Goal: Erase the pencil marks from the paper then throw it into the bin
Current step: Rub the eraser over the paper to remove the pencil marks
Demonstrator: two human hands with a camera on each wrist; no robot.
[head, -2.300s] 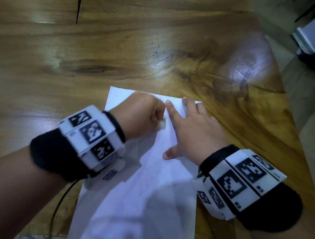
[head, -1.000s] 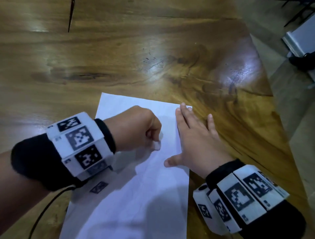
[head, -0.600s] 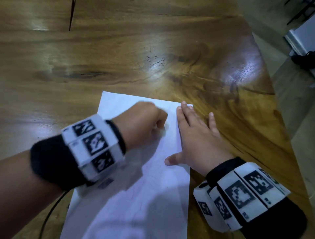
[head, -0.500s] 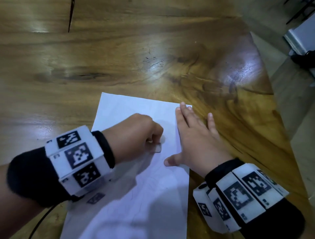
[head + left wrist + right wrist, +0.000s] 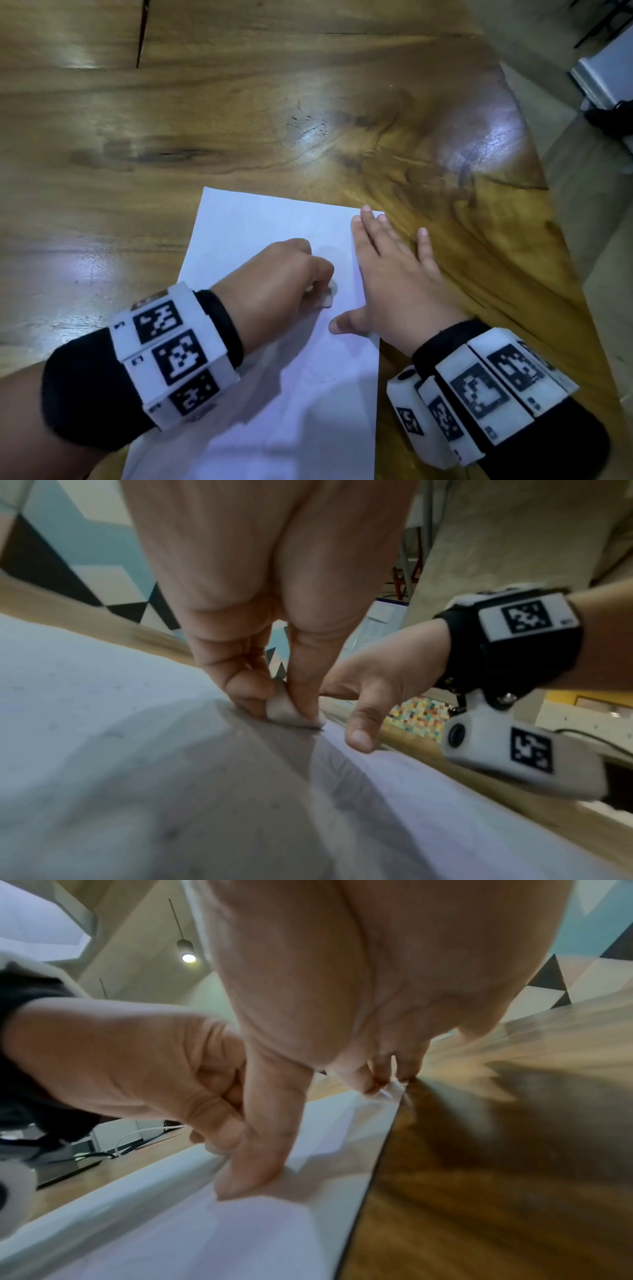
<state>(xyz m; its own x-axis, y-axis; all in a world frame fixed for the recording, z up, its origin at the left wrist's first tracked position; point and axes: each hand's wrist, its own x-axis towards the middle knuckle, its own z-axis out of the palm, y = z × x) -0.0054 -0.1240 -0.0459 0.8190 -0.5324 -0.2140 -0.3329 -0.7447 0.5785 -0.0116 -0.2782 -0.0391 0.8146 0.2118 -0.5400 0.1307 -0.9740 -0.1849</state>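
paper (image 5: 274, 394): flat white sheet, faint pencil lines, lying on glossy wood table (image 5: 239, 120)
eraser (image 5: 287, 712): small whitish rounded lump, touching paper
left hand (image 5: 274, 287): fingers clamped on eraser
right hand (image 5: 394, 274): fingers straight, pressing paper's right edge

A glossy brown wooden table with heavy dark grain (image 5: 308, 102) fills most of the frame. One white rectangular sheet of paper (image 5: 260, 240) lies flat at lower centre, its right edge near the table's right edge.

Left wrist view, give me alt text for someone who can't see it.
A left hand pinches a small white eraser against a sheet of paper on a wooden table. Beside it, the right hand presses the sheet's edge down.
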